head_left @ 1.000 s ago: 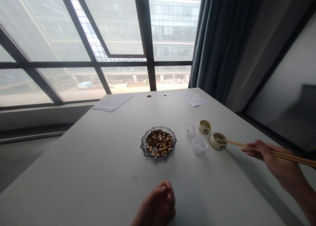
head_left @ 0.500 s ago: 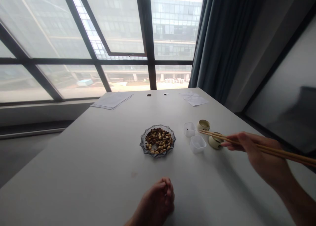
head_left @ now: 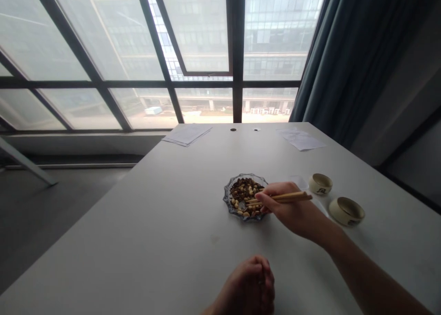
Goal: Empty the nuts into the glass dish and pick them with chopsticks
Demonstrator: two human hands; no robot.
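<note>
My right hand (head_left: 292, 209) is closed around a pair of wooden chopsticks (head_left: 291, 196). Their tips reach over the right part of a scalloped glass dish (head_left: 227, 207), among pale peanut-like nuts (head_left: 251, 191) and darker seeds or shells (head_left: 237, 186). Whether the tips pinch a piece cannot be made out. My left hand (head_left: 246, 285) rests on the table in front of the dish, its fingers curled together, with nothing visible in them. Behind my right hand, two clear plastic tubs (head_left: 299, 182) are mostly hidden.
Two cream ceramic cups with dark markings, one farther back (head_left: 320, 185) and one nearer (head_left: 346, 211), stand right of the tubs on the white table (head_left: 155, 223). Papers lie at the far left (head_left: 188, 134) and far right (head_left: 301, 139). A blue curtain (head_left: 330, 76) hangs beside the windows.
My right hand has moved left with the chopsticks, from the cups and tubs to the glass dish. My left hand stays curled on the table. The view has turned left.
</note>
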